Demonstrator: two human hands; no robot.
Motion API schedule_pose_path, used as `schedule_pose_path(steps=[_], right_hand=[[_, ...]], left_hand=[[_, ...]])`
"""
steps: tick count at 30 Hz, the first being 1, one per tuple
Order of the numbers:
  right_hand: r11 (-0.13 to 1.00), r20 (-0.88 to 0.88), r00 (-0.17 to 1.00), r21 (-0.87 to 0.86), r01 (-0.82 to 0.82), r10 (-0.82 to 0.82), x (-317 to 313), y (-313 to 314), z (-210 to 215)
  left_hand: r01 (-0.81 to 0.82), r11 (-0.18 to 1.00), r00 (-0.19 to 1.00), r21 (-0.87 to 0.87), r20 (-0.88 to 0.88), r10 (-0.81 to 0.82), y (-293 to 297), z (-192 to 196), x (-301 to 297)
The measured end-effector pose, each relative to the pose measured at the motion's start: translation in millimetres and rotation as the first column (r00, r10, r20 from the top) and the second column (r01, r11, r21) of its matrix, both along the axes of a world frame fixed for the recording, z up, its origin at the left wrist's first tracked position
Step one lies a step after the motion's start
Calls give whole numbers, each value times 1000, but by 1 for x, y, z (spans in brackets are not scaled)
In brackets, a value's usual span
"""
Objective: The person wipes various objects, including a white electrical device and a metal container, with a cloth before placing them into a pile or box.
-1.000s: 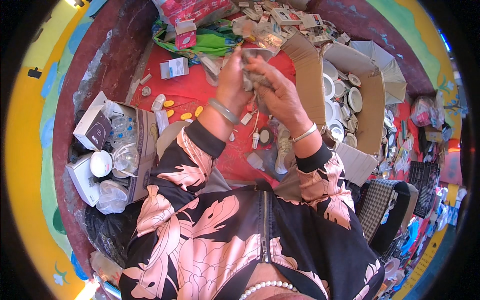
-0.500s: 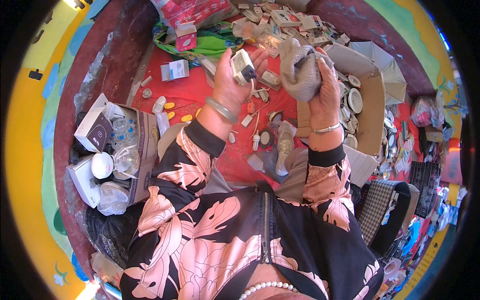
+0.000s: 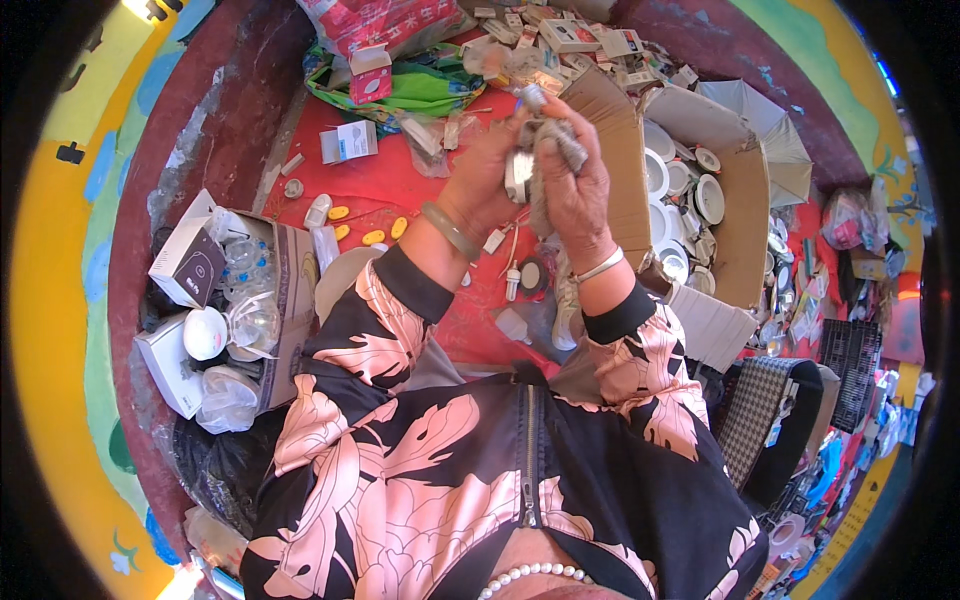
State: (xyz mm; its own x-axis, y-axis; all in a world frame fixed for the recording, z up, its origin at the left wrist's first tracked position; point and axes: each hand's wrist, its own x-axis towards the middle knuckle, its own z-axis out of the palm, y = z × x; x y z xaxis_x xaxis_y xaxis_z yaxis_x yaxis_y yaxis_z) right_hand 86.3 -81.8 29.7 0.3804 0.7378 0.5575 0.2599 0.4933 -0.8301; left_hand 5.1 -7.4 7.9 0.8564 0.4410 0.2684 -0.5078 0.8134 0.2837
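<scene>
My left hand [image 3: 482, 178] is closed around a small white plastic box [image 3: 519, 176], mostly hidden by the fingers. A thin white cord hangs below it. Against the box's right side my right hand [image 3: 578, 190] presses a bunched grey cloth [image 3: 541, 196], its thumb on top of the cloth. The two hands meet over the red sheet [image 3: 455, 325]. Just right of them stands an open cardboard box [image 3: 748, 205] with round white lamp fittings [image 3: 709, 199] in it.
At left a carton [image 3: 293, 300] holds plastic-wrapped bulbs and small boxes. Yellow oval pieces [image 3: 373, 237] and a small white box [image 3: 349, 142] lie on the sheet. A green bag [image 3: 425, 85] and a heap of small packages [image 3: 570, 36] are at the back. A houndstooth-patterned case [image 3: 752, 405] stands at right.
My right hand has come left with the grey cloth onto the white box. My left hand has turned over and closed round the box, which lay on its open palm before.
</scene>
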Motion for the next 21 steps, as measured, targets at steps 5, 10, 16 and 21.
schedule_pose_path(steps=[5, 10, 16, 21], right_hand=[[993, -25, 993, 9, 115, -115, 13, -2, 2], [966, -333, 907, -88, 243, -258, 42, -2, 8], [986, -745, 652, -48, 160, -142, 71, -16, 28], [993, -602, 791, -24, 113, -105, 51, -23, 41]], left_hand=[[-33, 970, 958, 241, -269, 99, -19, 18, -2], [-4, 851, 920, 526, -332, 209, -27, 28, -6], [-167, 885, 901, 434, -298, 316, -23, 31, -2], [-245, 893, 867, 377, -328, 376, -16, 21, 2]])
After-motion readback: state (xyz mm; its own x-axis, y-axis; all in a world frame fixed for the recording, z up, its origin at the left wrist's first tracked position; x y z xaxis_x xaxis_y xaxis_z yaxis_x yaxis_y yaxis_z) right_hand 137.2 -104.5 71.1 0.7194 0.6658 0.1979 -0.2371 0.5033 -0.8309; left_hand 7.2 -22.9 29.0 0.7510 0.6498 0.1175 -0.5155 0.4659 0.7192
